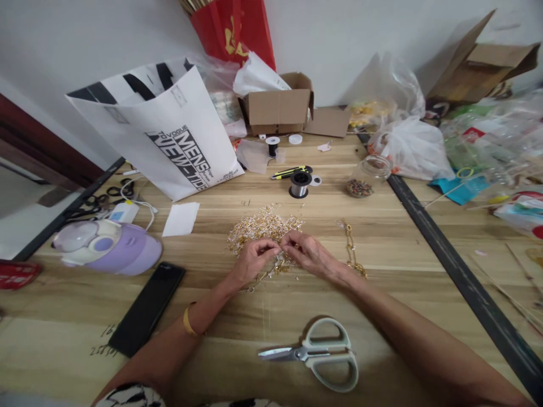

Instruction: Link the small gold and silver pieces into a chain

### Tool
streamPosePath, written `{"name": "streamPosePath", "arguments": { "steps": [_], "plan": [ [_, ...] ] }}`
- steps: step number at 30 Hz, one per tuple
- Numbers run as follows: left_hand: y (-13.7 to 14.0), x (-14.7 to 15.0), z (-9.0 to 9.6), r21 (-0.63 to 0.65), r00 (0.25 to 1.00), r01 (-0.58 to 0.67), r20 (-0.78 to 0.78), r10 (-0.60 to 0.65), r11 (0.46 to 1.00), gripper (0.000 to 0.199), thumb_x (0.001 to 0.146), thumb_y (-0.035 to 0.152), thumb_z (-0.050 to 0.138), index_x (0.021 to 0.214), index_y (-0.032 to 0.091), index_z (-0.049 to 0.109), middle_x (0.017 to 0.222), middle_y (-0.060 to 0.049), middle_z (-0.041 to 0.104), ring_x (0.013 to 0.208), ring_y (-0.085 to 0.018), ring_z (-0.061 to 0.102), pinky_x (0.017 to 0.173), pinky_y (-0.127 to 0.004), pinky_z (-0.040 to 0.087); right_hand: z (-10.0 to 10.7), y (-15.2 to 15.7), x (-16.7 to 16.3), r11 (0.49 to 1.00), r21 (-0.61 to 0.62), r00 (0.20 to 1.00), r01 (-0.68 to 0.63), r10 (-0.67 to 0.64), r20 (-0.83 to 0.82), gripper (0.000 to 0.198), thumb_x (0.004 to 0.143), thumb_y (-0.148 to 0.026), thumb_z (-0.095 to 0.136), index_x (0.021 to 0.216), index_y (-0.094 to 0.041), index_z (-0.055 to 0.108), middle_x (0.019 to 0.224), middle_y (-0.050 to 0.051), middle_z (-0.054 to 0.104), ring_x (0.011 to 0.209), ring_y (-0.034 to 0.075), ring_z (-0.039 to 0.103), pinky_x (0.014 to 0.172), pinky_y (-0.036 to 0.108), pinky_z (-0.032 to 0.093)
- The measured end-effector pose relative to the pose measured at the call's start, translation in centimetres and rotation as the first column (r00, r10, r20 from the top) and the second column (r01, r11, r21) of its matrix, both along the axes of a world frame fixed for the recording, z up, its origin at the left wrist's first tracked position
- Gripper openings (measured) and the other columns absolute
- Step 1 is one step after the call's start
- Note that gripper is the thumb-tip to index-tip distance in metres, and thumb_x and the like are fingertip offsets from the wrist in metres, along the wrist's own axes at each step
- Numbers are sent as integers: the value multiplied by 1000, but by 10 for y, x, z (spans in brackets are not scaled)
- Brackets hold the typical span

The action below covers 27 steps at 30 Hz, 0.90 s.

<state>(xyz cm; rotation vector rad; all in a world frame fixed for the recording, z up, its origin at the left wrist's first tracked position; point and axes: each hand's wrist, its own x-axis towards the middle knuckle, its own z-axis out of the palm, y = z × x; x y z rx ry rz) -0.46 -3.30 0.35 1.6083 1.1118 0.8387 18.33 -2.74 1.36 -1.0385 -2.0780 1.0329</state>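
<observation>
Over a heap of small gold and clear beads [261,226], my left hand [254,260] and my right hand [307,253] meet with thumb and fingers pinched together. What lies between the fingertips is too small to name. Just under them, a thin beaded strand [265,277] with clear and gold pieces slants down to the left and ends in a chain on the table. Faint thread lines show on the wood below it. Scissors [307,354] with pale handles lie nearer to me. To the right of my right hand rests a gold chain [350,249].
Behind the heap are a wire spool [300,185], a yellow-black cutter [291,172] and a glass jar [368,176] of beads. A phone [148,308], a purple bottle [114,246] and a white paper bag [156,135] stand left. Plastic bags [413,147] crowd the right.
</observation>
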Motion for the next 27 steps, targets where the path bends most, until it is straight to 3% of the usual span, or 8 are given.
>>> {"name": "streamPosePath", "arguments": {
  "steps": [6, 12, 19, 27],
  "plan": [
    [0, 0, 2, 27, 999, 37, 20, -37, 999, 16, 80, 26, 59, 76, 13, 66, 75, -3, 65, 70, -13, 56, 67, -22, 43, 4, 1, 1, 972, -229, 993, -47, 21, -114, 18, 87, -29, 48, 78, -15, 52, 62, -4, 43, 55, 8, 37, 52, 20, 31],
    [-2, 1, 3, 24, 998, 37, 45, -38, 999, 12, 76, 23, 62, 75, 12, 65, 74, -4, 63, 70, -13, 56, 65, -23, 43, -1, 3, -1, 896, -433, 973, -98, -6, -232, 25, 84, -40, 54, 79, -15, 53, 63, -4, 44, 53, 8, 40, 47, 19, 34],
    [-5, 4, 1, 127, 999, -14, 33, 10, 992, 8, 74, 20, 64, 71, 13, 64, 73, -4, 61, 68, -13, 55, 62, -22, 42, 1, 2, -2, 843, -528, 966, -104, -41, -256, 25, 81, -40, 57, 77, -15, 53, 61, -3, 47, 53, 7, 43, 47, 18, 38],
    [-7, 7, 3, 187, 998, -59, 12, 58, 981, 8, 74, 19, 65, 69, 14, 62, 73, -4, 63, 67, -13, 57, 60, -22, 43, -5, 3, -3, 823, -554, 953, -124, -56, -297, 23, 80, -37, 59, 78, -15, 55, 61, -3, 48, 53, 7, 45, 47, 17, 40]
  ]
}}
